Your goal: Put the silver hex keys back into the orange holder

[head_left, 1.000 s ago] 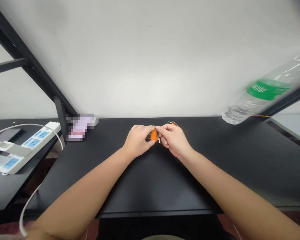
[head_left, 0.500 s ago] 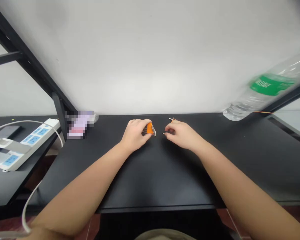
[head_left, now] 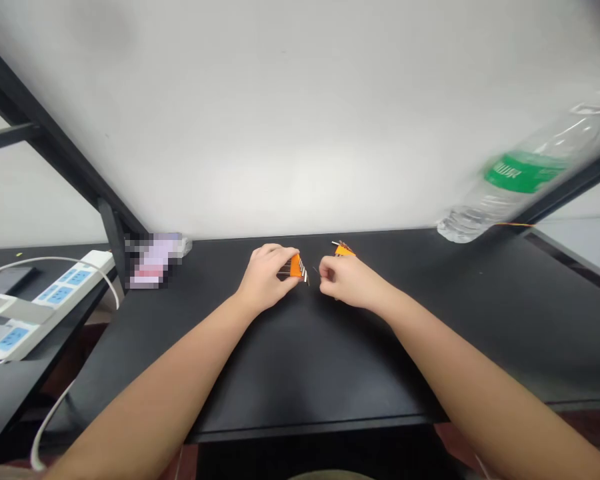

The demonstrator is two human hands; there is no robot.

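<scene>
My left hand (head_left: 264, 279) is closed around an orange hex key holder (head_left: 295, 266), thumb and fingers gripping its sides. Several metal hex keys stick out of the holder's right side. Just to the right, my right hand (head_left: 350, 280) is pinched shut on a thin dark hex key, whose tip points up and left toward the holder. Behind the right hand, a second orange holder (head_left: 345, 251) with metal keys is on the table, partly hidden by that hand.
The black table (head_left: 300, 373) meets a white wall. A clear plastic bottle (head_left: 523, 172) with a green label stands at the right. At the left are a blurred-out package (head_left: 153, 261), a white power strip (head_left: 50, 300) with a cable, and a dark phone (head_left: 7, 281).
My right thumb and fingertips have closed together around the thin key. More of the second orange holder shows behind that hand. The left hand keeps its grip; the view has shifted slightly.
</scene>
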